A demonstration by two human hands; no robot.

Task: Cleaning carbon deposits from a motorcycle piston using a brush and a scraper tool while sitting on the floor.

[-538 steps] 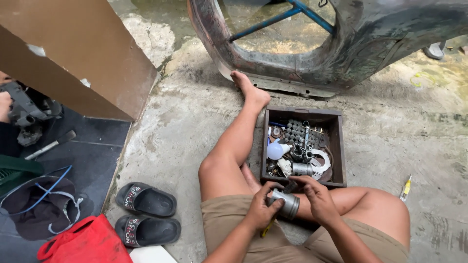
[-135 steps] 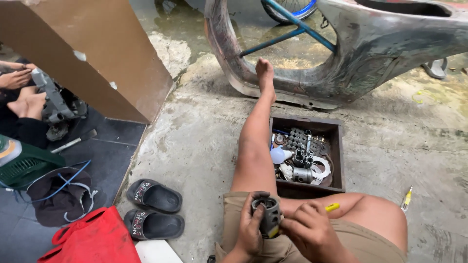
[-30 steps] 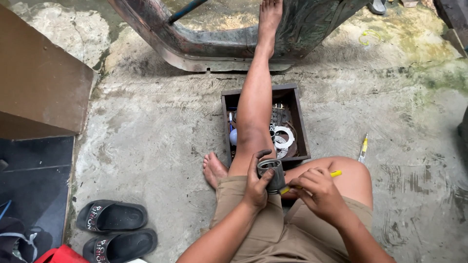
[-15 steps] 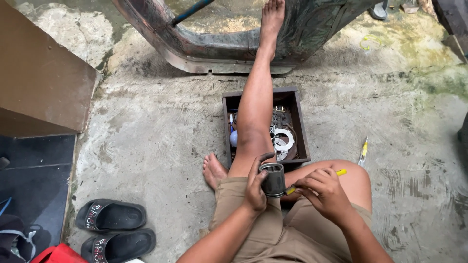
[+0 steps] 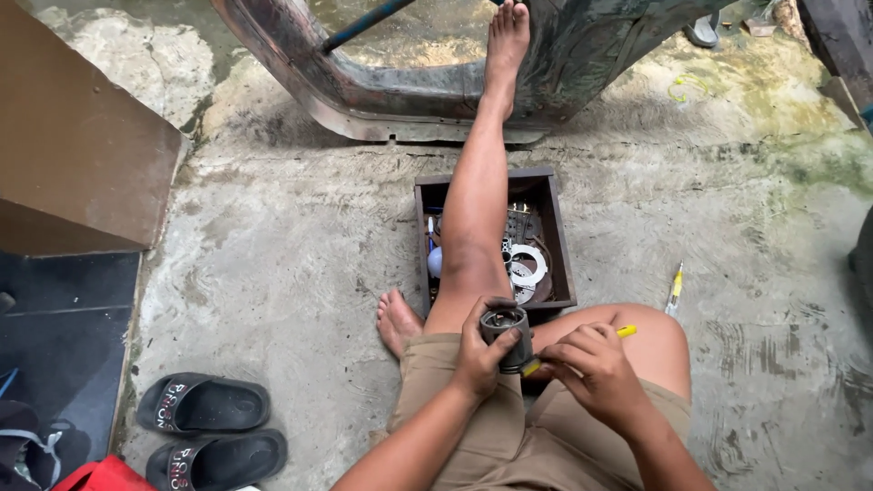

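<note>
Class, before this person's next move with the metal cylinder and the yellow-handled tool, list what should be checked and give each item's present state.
1. Left hand grips the metal cylinder: ok.
2. Right hand holds the yellow-handled tool: ok.
3. Tool tip seated on the cylinder: cannot tell, fingers hide it.
4. Parts box within reach: ok, though a leg lies across it.
5. Spare yellow tool on the concrete floor, apart from both hands: ok.

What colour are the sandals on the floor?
The sandals are black with pale lettering on the straps, seen in the head view.

2 sandals (image 5: pixel 207 427), 1 box (image 5: pixel 560 238), maybe 2 screwdrivers (image 5: pixel 674 288)
</note>
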